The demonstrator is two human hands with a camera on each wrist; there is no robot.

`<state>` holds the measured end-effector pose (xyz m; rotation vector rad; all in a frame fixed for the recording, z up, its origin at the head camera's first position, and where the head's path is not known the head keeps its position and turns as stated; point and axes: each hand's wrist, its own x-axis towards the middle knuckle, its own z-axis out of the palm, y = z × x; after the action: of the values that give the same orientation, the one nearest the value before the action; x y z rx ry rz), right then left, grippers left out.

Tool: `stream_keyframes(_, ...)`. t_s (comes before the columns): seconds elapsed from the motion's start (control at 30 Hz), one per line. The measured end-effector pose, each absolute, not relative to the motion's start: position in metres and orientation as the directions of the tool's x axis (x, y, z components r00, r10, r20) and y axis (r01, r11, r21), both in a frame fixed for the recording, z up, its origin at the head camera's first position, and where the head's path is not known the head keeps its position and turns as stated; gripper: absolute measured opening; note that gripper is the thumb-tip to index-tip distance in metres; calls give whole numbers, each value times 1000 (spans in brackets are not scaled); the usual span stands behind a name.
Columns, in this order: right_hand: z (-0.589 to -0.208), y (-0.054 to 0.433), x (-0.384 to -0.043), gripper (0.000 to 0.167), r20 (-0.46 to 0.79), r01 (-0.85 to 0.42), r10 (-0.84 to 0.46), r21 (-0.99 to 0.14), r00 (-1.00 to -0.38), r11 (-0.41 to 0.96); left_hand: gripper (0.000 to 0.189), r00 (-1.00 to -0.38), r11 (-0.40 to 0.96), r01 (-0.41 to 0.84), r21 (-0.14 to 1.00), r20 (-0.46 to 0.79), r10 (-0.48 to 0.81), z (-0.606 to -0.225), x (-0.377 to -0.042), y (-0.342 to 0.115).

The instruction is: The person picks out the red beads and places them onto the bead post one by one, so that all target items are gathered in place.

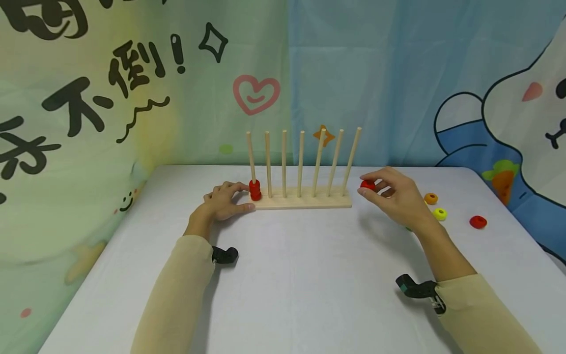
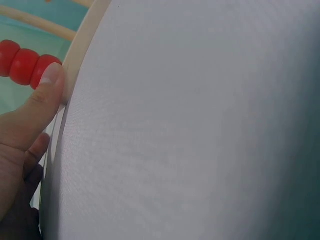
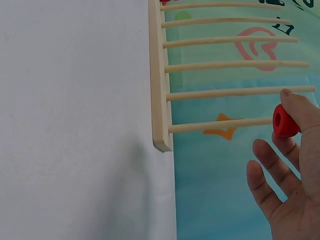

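Note:
A wooden peg rack stands on the table with several upright pegs on its base. Three red beads are stacked on its leftmost peg. My left hand holds the left end of the base, thumb at the front edge and index finger behind, close beside the stack. Between thumb and index finger, my right hand pinches another red bead, just off the rack's right end. The hole in this bead shows in the right wrist view. The other right fingers are spread and loosely bent.
Right of my right hand lie loose beads: an orange one, a yellow one and a red one. A bit of green shows under the right wrist. A printed cloth hangs behind the white table.

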<state>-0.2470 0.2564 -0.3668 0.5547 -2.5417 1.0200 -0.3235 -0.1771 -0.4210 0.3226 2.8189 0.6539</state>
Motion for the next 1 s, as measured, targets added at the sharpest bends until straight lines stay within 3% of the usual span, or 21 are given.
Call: stream_keyframes(1.0,-346,219,-262,29,478,-560,-306,-592,-823,580,73,-947,876,149,459,-190,260,-419,-324,-175)
